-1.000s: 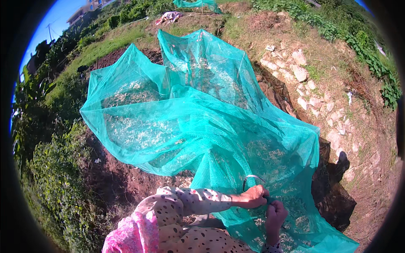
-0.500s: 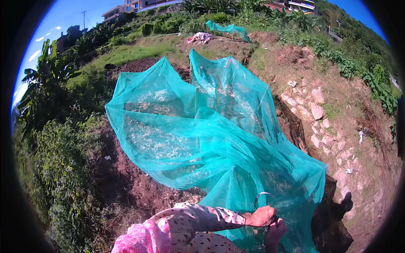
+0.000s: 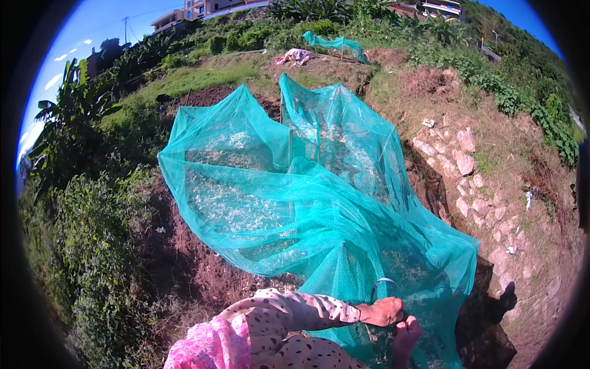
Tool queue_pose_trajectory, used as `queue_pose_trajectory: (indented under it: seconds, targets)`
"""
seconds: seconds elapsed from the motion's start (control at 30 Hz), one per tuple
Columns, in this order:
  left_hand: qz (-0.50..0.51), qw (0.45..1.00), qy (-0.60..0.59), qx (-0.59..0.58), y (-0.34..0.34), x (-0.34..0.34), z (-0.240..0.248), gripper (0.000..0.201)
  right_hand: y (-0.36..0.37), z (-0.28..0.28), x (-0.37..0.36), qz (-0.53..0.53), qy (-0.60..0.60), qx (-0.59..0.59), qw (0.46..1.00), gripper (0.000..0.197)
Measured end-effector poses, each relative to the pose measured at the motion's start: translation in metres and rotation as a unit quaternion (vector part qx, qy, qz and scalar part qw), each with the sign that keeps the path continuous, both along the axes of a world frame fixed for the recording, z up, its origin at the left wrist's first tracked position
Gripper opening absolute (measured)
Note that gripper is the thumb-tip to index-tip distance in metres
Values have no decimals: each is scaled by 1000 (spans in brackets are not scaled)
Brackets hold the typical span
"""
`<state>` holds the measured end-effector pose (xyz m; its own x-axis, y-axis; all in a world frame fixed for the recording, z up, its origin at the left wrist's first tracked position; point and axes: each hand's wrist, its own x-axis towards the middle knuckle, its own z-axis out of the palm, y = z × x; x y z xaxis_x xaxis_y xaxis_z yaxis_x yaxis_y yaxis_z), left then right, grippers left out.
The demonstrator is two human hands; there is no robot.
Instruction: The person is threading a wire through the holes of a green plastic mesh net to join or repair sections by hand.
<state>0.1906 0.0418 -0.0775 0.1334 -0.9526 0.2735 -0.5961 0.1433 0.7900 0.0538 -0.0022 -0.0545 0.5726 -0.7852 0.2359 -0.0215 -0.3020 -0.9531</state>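
Turquoise netting [image 3: 319,190] is draped over thin poles and sags in folds between them. My left hand [image 3: 382,312], at the end of a spotted pale sleeve, is closed in front of the near netting. A thin pale strip [image 3: 385,280] arches up beside this hand, and its lower end runs behind or into the fingers. Just below and to the right, almost touching, is my right hand [image 3: 407,335], its fingers curled and thumb up. Whatever the right fingers hold is hidden.
A slim pole [image 3: 290,146] props the netting near its middle. On the right, a bank with pale stones [image 3: 465,162] rises past a dark gully [image 3: 485,332]. Dense bushes [image 3: 92,240] line the left. Farther uphill are smaller turquoise netting [image 3: 344,45] and a pinkish cloth [image 3: 295,56].
The view has shifted slightly, so the scene sits a little to the right. Both hands remain close together at the same spot of the netting, the right a touch farther right.
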Motion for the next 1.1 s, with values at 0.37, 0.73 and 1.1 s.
queue_pose_trajectory:
  seconds: [0.37,0.73,1.1]
  targets:
    - [-102,966,155,-180,-3,9,-9,9,-2,-5,-3,32,26,62,997,16]
    - [-90,930,352,-63,4,-6,16,13,-1,3,0,-5,-11,119,993,19]
    - [-60,956,285,-34,3,-2,21,8,1,-4,4,-59,-4,50,997,14]
